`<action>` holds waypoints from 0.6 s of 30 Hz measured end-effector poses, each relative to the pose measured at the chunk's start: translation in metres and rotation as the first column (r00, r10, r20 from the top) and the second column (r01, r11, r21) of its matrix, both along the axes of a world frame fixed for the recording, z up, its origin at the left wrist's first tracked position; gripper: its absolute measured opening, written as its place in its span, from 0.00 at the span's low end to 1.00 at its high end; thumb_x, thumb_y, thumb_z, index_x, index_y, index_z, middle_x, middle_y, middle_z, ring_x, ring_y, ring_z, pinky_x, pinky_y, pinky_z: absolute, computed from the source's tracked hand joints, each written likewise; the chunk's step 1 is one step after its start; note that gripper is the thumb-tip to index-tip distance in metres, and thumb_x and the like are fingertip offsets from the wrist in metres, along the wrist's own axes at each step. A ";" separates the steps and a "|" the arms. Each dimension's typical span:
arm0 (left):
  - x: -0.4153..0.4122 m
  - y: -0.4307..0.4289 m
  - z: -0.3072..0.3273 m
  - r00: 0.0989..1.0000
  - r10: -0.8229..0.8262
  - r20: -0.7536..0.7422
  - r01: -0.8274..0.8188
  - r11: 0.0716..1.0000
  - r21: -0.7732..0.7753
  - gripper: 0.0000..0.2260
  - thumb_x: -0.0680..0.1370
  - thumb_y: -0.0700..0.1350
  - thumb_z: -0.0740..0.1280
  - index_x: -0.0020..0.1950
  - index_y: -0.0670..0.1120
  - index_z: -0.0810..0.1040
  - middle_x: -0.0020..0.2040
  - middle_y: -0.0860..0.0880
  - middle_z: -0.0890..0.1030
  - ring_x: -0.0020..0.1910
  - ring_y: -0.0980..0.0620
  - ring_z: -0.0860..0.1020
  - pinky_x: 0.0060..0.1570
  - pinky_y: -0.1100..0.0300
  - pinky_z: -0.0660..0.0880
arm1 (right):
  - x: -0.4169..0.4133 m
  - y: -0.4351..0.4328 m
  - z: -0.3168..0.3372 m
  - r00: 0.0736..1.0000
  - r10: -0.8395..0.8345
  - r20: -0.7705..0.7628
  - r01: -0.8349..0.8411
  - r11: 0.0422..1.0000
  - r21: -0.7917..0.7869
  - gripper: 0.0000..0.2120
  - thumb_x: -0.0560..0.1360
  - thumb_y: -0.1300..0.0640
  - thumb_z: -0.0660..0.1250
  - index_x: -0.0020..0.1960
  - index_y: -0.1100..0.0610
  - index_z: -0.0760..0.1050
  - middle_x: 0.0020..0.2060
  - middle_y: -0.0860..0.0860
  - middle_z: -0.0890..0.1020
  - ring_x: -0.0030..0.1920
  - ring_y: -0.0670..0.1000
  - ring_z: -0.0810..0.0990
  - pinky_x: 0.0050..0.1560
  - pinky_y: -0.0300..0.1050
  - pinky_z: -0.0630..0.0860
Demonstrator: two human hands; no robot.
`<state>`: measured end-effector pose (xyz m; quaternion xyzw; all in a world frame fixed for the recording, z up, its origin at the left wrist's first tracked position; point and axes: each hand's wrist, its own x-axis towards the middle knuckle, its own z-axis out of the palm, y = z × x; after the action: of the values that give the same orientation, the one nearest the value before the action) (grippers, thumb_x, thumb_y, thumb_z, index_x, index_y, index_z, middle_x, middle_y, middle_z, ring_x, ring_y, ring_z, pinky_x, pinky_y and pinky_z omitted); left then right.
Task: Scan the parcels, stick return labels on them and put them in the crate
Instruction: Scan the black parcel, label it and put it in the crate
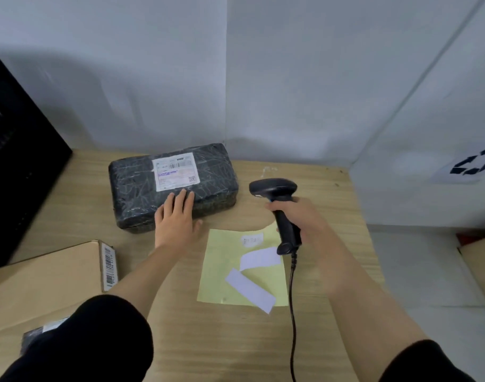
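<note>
A black plastic-wrapped parcel (142, 188) lies at the back of the wooden table, a white shipping label (176, 171) on its top. My left hand (175, 216) rests flat on the parcel's near edge, fingers straight. My right hand (299, 219) grips the handle of a black barcode scanner (274, 188), whose head points left toward the parcel. Its cable (292, 312) runs down toward me. A yellow backing sheet (222, 268) with white return labels (251, 290) lies in front of me.
A cardboard box (42, 285) with a barcode sticker sits at the near left, a small dark packet (37, 334) on it. A black crate (17, 161) stands at the far left. White walls close the back and right. Another cardboard edge (481, 260) shows at the right.
</note>
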<state>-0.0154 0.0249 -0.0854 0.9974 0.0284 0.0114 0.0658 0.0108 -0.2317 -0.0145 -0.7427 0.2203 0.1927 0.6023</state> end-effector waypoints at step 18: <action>-0.030 -0.003 -0.037 0.889 -0.319 -0.330 0.248 0.939 -0.240 0.27 0.78 0.50 0.65 0.76 0.50 0.60 0.77 0.53 0.56 0.75 0.50 0.56 0.71 0.52 0.60 | -0.010 0.022 -0.045 0.999 0.043 -0.032 -0.044 0.998 -0.050 0.03 0.72 0.62 0.69 0.45 0.59 0.76 0.32 0.54 0.77 0.27 0.53 0.76 0.22 0.35 0.71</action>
<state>-0.0456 0.0220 -0.1223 0.9644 -0.1054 -0.1858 0.1560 0.0011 -0.2093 -0.0599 -0.7593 0.2182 0.2114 0.5755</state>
